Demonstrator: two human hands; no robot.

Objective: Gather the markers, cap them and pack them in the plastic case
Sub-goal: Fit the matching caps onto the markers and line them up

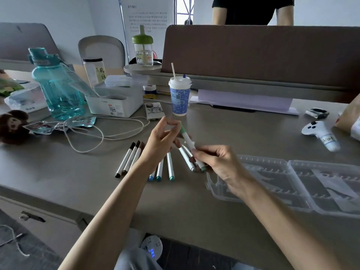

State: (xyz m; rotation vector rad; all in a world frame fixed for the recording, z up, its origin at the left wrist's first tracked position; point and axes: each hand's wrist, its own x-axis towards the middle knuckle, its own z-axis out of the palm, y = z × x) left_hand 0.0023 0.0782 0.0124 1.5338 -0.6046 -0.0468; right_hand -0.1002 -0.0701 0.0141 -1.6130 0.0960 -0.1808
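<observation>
Both my hands on one white marker with a green band (188, 140), held just above the table.
The fingers (202, 152) of my right hand (216, 160) curl round its lower end; my left hand (159, 139) pinches the upper tip. Beneath them, other white markers (169, 164) lie fanned on the grey table (243, 129). The clear plastic case (292, 184) lies open to the right, near my right wrist.
</observation>
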